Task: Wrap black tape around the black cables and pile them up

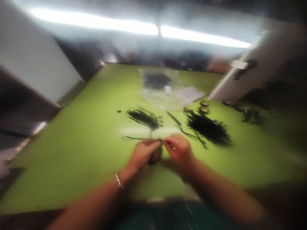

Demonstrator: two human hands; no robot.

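My left hand [145, 153], with a bracelet at the wrist, pinches a thin black cord [136, 138] whose looped end reaches out to the left. Close against it, my right hand [178, 148] has its fingers pressed together at the cord's other end. A dark round roll [155, 156] sits under the fingertips, partly hidden by my left hand. Beyond the hands lies a small bundle of black looped cords [144, 117]. A larger black bundle [208, 127] lies to the right, with loose cords [192, 135] beside it.
The green table [91, 143] carries a clear plastic bag [157, 81] with dark contents at the back, and a pale packet [190, 94] beside it. Tape rolls [203, 110] sit near the right panel [242, 76]. A slim dark tool [174, 118] lies between the bundles.
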